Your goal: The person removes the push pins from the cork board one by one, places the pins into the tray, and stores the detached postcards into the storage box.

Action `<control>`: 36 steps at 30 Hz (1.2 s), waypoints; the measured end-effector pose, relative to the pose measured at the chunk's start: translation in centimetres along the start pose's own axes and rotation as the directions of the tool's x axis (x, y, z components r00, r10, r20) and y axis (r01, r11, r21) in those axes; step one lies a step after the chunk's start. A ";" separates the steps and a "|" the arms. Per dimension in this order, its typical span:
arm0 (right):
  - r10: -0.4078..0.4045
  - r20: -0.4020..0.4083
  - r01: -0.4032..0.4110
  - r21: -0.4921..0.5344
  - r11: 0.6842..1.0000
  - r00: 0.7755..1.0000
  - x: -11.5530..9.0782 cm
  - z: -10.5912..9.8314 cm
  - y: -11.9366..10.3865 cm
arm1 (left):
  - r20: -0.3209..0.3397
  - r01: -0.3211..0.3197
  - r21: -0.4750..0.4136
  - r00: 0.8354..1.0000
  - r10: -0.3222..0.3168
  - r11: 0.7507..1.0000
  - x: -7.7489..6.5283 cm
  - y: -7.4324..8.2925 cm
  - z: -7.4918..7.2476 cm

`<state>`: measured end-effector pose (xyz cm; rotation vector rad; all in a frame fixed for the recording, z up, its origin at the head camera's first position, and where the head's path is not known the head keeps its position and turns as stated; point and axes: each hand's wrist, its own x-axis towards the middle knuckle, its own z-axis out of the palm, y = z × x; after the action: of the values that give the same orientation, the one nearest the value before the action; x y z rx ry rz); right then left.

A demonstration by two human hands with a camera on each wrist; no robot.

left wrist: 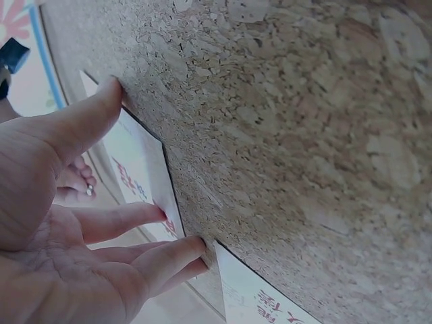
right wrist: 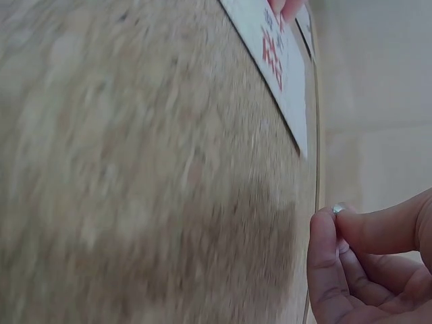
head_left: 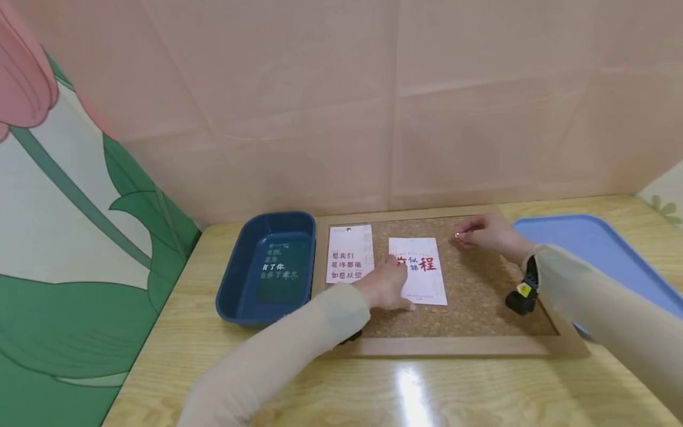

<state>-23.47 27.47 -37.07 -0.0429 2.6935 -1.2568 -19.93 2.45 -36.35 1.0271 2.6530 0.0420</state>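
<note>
- The middle card point(head_left: 427, 284), white with red and dark characters, is laid on the cork board point(head_left: 480, 314), right of the left card point(head_left: 348, 240).
- The left part of the middle card is covered by the left hand point(head_left: 385, 283). The fingers are spread and only slightly bent; the card is touched by the fingers and is not gripped.
- In the left wrist view, the thumb is placed at the card's near edge and one fingertip on its printed face.
- A small shiny pin point(right wrist: 339, 210) is pinched between the thumb and index finger of the right hand point(head_left: 491, 234); the other fingers are curled. The pin is held to the right of the middle card, apart from it.
- A small dark dot is seen near the top of the left card.
- The board is framed in pale wood and is set on the table point(head_left: 320, 397).
- A dark blue bin point(head_left: 235, 267) is placed just beside the board on the left; a dark green card point(head_left: 283, 276) is contained in it.
- A light blue tray point(head_left: 571, 228) is positioned at the board's right side.
</note>
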 end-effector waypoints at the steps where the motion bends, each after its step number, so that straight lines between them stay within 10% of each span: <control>1: 0.009 0.002 -0.009 -0.005 1.000 1.000 -0.1 -0.2 0.1 | -0.001 0.001 0.001 1.000 -0.001 1.000 0.0 0.0 0.0; 36: 0.078 -0.054 -0.086 -0.168 0.982 0.996 -2.3 -6.3 4.6 | 0.003 0.032 -0.020 0.999 -0.032 0.999 0.1 -0.1 0.0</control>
<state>-22.06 35.44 -36.28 0.0764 2.8046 -1.0143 -20.05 2.40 -36.37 0.9781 2.6600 0.0595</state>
